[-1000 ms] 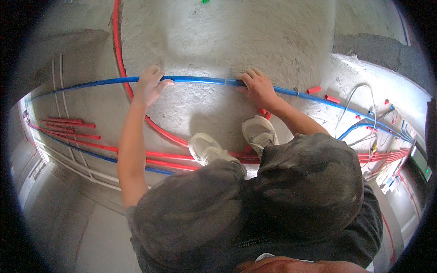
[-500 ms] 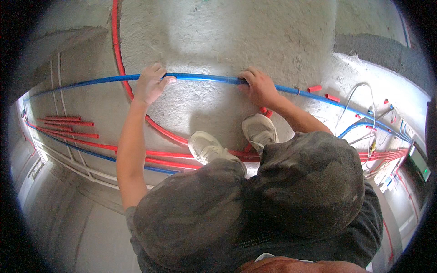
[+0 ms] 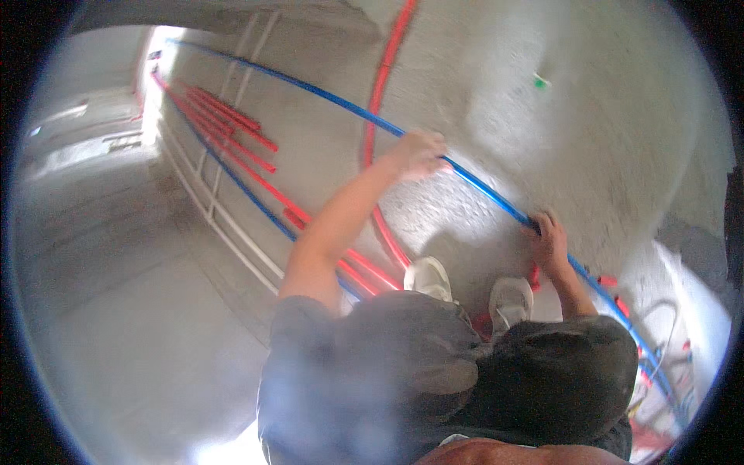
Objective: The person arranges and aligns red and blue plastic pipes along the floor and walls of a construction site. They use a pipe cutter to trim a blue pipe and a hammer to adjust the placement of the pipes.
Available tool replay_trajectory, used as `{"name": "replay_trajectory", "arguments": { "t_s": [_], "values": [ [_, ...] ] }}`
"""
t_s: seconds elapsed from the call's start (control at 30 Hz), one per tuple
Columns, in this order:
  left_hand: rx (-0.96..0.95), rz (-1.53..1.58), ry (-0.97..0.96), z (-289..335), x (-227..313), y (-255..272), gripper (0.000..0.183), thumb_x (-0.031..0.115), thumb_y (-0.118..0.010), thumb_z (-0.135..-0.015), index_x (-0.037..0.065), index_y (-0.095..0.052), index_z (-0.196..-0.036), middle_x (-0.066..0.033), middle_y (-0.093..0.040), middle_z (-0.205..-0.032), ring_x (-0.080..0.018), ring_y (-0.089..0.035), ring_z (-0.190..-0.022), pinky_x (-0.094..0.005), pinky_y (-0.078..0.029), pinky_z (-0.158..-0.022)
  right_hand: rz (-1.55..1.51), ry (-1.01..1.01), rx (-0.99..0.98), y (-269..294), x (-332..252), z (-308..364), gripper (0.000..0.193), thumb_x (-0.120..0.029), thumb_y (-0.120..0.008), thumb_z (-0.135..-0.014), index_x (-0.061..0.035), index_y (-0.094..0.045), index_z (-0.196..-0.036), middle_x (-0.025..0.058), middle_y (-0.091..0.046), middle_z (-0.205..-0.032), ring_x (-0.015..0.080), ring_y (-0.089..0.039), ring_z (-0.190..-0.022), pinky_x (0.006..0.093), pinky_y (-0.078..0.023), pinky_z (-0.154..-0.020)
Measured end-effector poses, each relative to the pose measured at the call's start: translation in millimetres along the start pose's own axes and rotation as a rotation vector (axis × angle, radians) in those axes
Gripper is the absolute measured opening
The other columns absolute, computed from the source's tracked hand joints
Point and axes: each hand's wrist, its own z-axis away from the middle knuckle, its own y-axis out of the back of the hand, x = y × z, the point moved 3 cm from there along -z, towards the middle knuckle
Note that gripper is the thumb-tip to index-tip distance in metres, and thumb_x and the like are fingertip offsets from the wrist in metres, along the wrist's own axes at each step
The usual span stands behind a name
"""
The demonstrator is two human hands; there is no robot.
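Note:
A long blue conduit pipe (image 3: 490, 192) runs slantwise over the concrete floor from far left to near right. My left hand (image 3: 418, 157) is closed over the pipe, slightly blurred, its fingers bent across the far side. Farther right along the same pipe, my right hand (image 3: 549, 244) grips it with curled fingers. A dark patch shows on the pipe beside those fingers; what it is I cannot make out. The stretch between my hands is bare blue. I am squatting, with both pale shoes just on the near side of the pipe.
A curved red conduit (image 3: 380, 85) passes beneath the blue pipe near my left hand. Several red pipes (image 3: 256, 157) lie to the left, beside white pipes (image 3: 242, 252). Short red pieces (image 3: 607, 280) and a loose grey cable (image 3: 673, 314) lie at right. A small green thing (image 3: 540, 82) is on the floor ahead.
My view has swung left, so the pipe now slants across the picture. Both hands remain on it; the left hand's thumb no longer sticks out along the pipe as clearly.

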Motion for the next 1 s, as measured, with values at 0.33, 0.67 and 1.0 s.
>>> {"name": "replay_trajectory", "arguments": {
  "t_s": [0.33, 0.67, 1.0],
  "values": [
    [-0.039, 0.04, 0.033, 5.5, 6.1, 9.6, 0.04, 0.047, -0.066, -0.088, 0.007, -0.07, -0.087, -0.0128, -0.065, -0.093, -0.0362, -0.065, -0.092, -0.0476, -0.051, -0.079, 0.096, 0.033, -0.085, -6.6, 8.3, -5.0, 0.035, -0.02, -0.071, -0.086, -0.0046, -0.062, -0.116, 0.0216, -0.06, -0.124, 0.0448, -0.057, -0.113, 0.0521, -0.048, -0.095],
    [-0.318, -0.005, 0.143, -12.8, 2.4, -3.8, 0.046, 0.051, -0.061, -0.09, 0.008, -0.073, -0.096, -0.019, -0.069, -0.099, -0.0401, -0.066, -0.1, -0.0487, -0.052, -0.085, -0.01, 0.055, -0.055, 9.9, -9.0, -2.9, 0.031, -0.023, -0.072, -0.087, -0.0087, -0.066, -0.114, 0.0189, -0.063, -0.11, 0.0414, -0.061, -0.103, 0.0488, -0.051, -0.087],
    [-0.048, 0.079, 0.088, -9.0, 7.0, 12.4, 0.043, 0.046, -0.067, -0.088, 0.002, -0.064, -0.083, -0.0168, -0.064, -0.091, -0.0391, -0.063, -0.091, -0.0477, -0.048, -0.077, -0.013, 0.075, -0.047, 8.7, -11.5, -8.2, 0.029, -0.018, -0.074, -0.083, -0.0065, -0.064, -0.107, 0.0152, -0.062, -0.104, 0.0391, -0.063, -0.096, 0.0478, -0.053, -0.08]
  ]
}}
